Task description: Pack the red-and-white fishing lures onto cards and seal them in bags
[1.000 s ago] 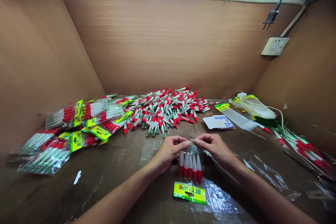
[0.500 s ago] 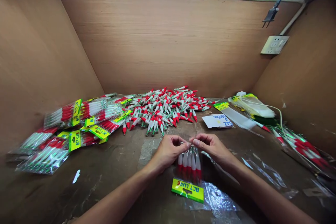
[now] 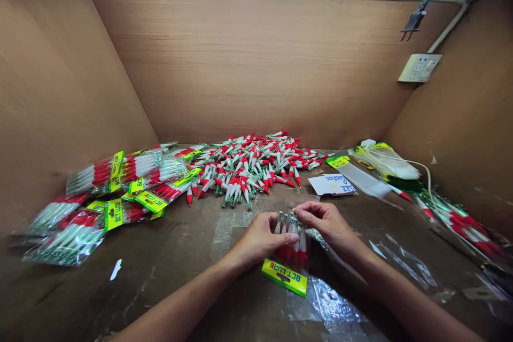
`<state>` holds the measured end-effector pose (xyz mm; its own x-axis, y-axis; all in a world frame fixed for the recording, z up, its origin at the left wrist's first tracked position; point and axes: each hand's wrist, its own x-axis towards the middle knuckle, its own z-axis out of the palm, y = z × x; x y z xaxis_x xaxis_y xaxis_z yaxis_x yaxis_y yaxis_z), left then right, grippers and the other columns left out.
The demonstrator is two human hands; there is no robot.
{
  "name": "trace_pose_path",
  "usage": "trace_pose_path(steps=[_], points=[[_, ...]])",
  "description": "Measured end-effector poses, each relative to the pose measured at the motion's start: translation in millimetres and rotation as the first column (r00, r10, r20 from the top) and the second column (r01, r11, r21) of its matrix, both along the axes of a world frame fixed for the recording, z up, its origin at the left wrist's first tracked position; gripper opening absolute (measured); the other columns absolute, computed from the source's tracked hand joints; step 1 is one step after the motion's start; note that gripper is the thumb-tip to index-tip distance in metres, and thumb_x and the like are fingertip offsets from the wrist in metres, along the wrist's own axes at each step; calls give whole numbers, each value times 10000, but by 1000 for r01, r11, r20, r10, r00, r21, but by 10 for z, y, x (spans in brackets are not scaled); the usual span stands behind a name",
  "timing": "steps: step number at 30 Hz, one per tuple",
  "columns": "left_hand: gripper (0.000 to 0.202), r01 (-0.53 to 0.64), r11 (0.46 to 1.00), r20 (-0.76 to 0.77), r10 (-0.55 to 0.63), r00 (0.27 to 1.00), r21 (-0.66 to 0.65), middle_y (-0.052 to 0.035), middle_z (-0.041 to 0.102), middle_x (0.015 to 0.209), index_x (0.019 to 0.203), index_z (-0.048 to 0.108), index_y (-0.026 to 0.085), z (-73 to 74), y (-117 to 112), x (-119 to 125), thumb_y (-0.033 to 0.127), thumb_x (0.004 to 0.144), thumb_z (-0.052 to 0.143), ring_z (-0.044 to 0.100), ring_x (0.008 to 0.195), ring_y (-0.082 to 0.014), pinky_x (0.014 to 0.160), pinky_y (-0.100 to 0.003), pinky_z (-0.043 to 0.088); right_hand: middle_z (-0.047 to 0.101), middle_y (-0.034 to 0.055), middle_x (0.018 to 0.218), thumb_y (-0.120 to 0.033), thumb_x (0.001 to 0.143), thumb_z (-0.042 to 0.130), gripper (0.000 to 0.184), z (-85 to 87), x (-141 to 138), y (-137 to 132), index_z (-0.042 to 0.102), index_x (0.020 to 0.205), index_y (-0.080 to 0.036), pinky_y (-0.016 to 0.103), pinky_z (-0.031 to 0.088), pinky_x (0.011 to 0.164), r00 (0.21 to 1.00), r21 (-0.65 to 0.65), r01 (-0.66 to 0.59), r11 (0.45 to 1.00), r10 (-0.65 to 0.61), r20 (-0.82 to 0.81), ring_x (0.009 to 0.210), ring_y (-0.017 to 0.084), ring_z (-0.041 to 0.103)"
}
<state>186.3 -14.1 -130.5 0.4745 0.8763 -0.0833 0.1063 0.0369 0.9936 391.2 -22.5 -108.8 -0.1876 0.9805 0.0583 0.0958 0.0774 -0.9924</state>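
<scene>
A clear bag of red-and-white squid lures (image 3: 297, 256) lies in front of me, its yellow-green header card (image 3: 284, 278) turned toward me. My left hand (image 3: 262, 236) grips the bag from the left, with the thumb laid across the lures. My right hand (image 3: 325, 222) has its thumb and index finger pinched at the bag's far end, by the lures' green-and-silver hook tips. Whether those fingers hold the film or a hook end is hard to make out. Beyond both hands spreads a heap of loose lures (image 3: 252, 163).
Filled lure bags (image 3: 116, 216) are piled at left. To the right are a handwritten white card (image 3: 332, 185), an unfilled bag (image 3: 363, 179), a stack of bags (image 3: 395, 163) and more lures (image 3: 460, 224). Plastic scraps (image 3: 409, 262) lie nearby. A plug (image 3: 413, 22) hangs above.
My left thumb has shifted from the bag's far end down over the lures. The bag has moved slightly away from me, while my right hand stays at its far end.
</scene>
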Motion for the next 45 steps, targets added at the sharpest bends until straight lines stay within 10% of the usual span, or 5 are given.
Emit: trace_pose_path(steps=[17,23,32,45], points=[[462,-89,996,51,89,995,-10,-6,619,680,768,706,110,-20,-2,9,548,695,836,513,591,-120,550,-209,354,735,56,971,-443,761,801,437,-72,-27,-14,663,1083,-182,314,496,755,992,-25,-116,993,117,44,856,221,656],[489,-48,999,124,50,991,-22,-77,728,910,1006,727,116,11,30,-17,423,660,885,636,770,-194,711,-269,478,717,37,835,-439,766,777,314,-109,-79,-32,691,878,-158,287,473,691,992,-100,-125,987,122,-30,738,186,633],[466,-149,987,77,144,987,67,-13,630,723,790,672,123,14,4,39,518,653,877,531,641,-135,615,-233,401,708,9,788,-247,726,697,122,-157,-126,-11,691,823,-174,278,472,700,996,-93,-80,993,75,-55,732,181,629],[473,-55,998,285,57,957,-16,-97,732,999,1086,702,125,42,59,-5,473,784,809,667,868,-218,821,-310,504,635,-7,705,-481,735,804,358,-303,-110,-1,630,797,-175,251,412,590,989,-94,-125,988,116,-92,620,141,542]])
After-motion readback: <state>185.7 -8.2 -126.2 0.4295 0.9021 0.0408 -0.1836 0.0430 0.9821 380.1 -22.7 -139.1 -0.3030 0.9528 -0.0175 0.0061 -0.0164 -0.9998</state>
